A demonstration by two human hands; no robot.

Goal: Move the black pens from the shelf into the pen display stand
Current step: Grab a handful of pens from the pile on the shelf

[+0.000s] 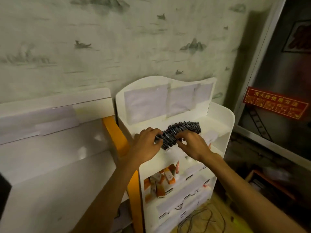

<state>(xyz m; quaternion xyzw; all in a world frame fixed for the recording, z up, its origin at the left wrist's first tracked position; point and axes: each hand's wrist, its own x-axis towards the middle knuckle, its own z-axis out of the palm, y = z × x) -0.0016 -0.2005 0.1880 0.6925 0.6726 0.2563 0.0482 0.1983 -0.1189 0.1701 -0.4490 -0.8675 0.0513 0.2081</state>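
Observation:
A dense row of black pens (185, 129) lies across the top tier of a white tiered display stand (223, 118) that stands against the wall. My left hand (145, 145) grips the left end of the row, fingers curled round several pens. My right hand (193, 145) sits just to the right of it, its fingertips pinching pens at the front of the row. The right part of the row, towards the stand's right wall, is untouched. A white shelf unit (50, 148) stands to the left of the stand.
Lower tiers of the stand hold orange and white boxes (161, 180). An orange panel (116, 137) runs between shelf and stand. A steel cabinet door with a red sign (276, 105) is at right. Loose cable (202, 217) lies on the wooden floor.

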